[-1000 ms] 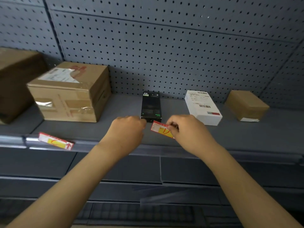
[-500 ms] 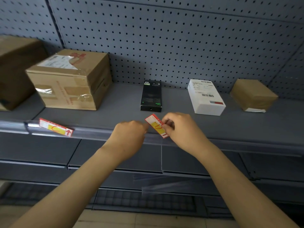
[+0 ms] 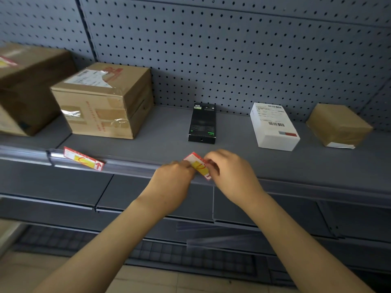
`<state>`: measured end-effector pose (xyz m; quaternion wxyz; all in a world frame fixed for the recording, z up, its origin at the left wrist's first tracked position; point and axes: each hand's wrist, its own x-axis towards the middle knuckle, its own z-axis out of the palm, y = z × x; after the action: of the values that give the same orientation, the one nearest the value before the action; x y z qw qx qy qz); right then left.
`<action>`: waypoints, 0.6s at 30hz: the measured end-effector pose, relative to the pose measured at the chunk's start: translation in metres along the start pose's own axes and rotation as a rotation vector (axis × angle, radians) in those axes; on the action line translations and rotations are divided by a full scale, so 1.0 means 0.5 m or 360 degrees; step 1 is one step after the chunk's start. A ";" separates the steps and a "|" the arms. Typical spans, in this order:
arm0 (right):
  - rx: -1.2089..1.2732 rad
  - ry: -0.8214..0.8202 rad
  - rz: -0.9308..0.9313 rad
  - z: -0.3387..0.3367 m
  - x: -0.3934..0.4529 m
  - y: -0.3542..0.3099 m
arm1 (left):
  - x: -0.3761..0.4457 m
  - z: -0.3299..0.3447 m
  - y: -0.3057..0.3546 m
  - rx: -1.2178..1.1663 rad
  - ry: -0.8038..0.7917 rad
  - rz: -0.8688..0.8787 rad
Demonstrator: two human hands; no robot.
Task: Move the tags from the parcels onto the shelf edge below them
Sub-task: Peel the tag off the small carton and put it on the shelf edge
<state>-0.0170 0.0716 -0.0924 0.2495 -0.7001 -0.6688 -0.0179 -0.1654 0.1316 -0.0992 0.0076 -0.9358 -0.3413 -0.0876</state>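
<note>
Tags are the matter: one red, white and yellow tag [image 3: 83,158] already sits in the clear strip along the shelf edge [image 3: 131,168], below the taped cardboard box [image 3: 103,102]. At far left a larger brown box [image 3: 27,87] carries another tag [image 3: 6,62] on its top, blurred at the frame's border. Moving right, the left hand [image 3: 172,182] has its fingers curled at the near corner of a second tag [image 3: 197,164], though how its grip closes on the card is hidden behind the knuckles. This tag lies tilted across the shelf edge, just in front of the black box [image 3: 202,123] and apart from it. The right hand [image 3: 230,176] pinches the tag's other side, fingers curled over the card and covering part of it. Further right a white box [image 3: 274,127] with barcode labels stands on the shelf, then a small brown parcel [image 3: 338,125]. Grey pegboard [image 3: 232,49] backs the whole shelf.
</note>
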 end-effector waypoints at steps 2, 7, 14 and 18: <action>-0.0176 -0.0031 -0.0057 0.007 -0.006 0.001 | -0.007 0.003 0.003 0.0013 -0.0011 -0.0019; -0.0256 -0.0092 -0.0101 0.013 -0.008 -0.001 | -0.018 0.007 0.006 -0.0047 0.0014 -0.0011; -0.0197 -0.0077 -0.0047 0.001 -0.031 -0.037 | -0.072 -0.038 -0.062 -0.0290 0.0029 -0.0214; -0.0098 -0.0115 -0.0106 0.012 -0.011 -0.110 | -0.126 -0.069 -0.140 -0.0178 0.0087 -0.0378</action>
<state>-0.0716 0.0678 -0.0816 0.2027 -0.6851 -0.6994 -0.0213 -0.2633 0.1426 -0.0789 -0.0457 -0.8851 -0.4438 -0.1323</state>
